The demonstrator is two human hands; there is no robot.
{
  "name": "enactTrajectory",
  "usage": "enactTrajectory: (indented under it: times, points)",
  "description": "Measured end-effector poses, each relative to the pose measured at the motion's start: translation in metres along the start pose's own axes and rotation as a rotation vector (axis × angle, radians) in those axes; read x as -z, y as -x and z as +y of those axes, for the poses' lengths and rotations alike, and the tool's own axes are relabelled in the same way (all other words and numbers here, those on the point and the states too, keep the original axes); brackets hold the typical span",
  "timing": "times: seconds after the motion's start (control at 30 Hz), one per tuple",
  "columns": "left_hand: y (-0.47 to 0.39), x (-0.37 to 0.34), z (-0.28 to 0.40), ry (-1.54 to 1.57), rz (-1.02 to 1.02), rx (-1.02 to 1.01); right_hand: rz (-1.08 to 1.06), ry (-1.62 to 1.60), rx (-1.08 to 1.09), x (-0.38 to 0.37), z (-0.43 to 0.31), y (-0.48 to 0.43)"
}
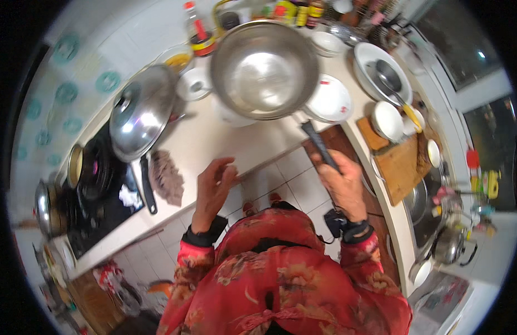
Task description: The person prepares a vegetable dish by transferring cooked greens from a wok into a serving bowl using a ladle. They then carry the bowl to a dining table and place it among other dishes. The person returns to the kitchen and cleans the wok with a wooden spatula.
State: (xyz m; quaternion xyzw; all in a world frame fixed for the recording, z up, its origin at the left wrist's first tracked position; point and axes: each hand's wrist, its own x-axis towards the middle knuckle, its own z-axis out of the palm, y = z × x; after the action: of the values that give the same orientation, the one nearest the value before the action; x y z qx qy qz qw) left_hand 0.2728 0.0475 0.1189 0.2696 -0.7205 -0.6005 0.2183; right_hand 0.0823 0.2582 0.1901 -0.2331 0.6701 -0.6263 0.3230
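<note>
My right hand (344,182) is closed around the black handle (319,142) of a deep stainless steel pan (264,71). The pan's shiny inside faces me and looks bare. It is above the back of the pale counter (237,146), partly covering a white vessel (233,113). My left hand (216,186) hovers at the counter's front edge, fingers bent and apart, with nothing visible in it. Left of it lies a crumpled grey-brown cloth (167,180). Beside the cloth is a pan with a black handle (147,188) and a domed metal lid (143,113).
White plates (331,100) sit right of the pan. A white basin (363,54) holds a ladle (388,75). Bowls (387,121) and a wooden cutting board (402,167) occupy the right counter. A sauce bottle (197,31) stands behind; a black stovetop (99,222) is at left.
</note>
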Motion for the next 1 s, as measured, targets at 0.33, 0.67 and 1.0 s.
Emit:
enactTrajectory:
  times: [0.33,0.67,1.0]
  points:
    - [-0.001,-0.042,-0.018,-0.074,-0.243,0.165,0.341,-0.22,0.153,0.066,-0.013,0.06]
    - [-0.025,-0.135,-0.004,-0.039,-0.656,0.052,1.374,0.841,0.098,0.17,0.003,0.199]
    - [-0.032,-0.144,-0.015,-0.083,-0.761,0.015,1.485,1.913,-0.25,0.249,0.053,0.267]
